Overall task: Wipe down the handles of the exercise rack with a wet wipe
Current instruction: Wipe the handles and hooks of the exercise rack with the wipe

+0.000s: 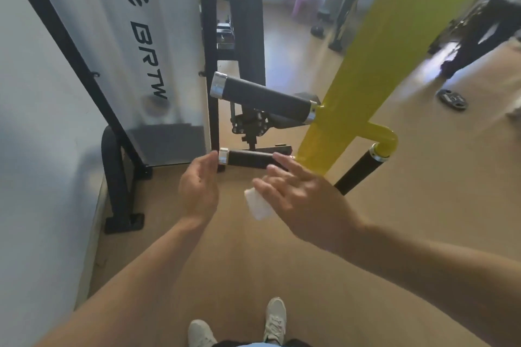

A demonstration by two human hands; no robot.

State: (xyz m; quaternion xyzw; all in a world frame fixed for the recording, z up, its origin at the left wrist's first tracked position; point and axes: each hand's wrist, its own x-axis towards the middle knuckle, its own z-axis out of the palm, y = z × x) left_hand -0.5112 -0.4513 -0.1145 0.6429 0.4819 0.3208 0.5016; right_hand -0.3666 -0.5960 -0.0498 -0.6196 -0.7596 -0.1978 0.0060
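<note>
Between handles. Right hand (304, 200) pinching wet wipe (258, 204), fingers spread; left hand (198, 189) relaxed, empty, beside lower handle (248, 157). Next, probably: wrap wipe around that grip.

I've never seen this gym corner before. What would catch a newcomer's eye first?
The bright yellow-green steel post cutting diagonally through the right-centre, with black foam-gripped handles jutting left from it. Below them, the right hand has a white wet wipe under its fingers, and the left hand is open beside it.
</note>
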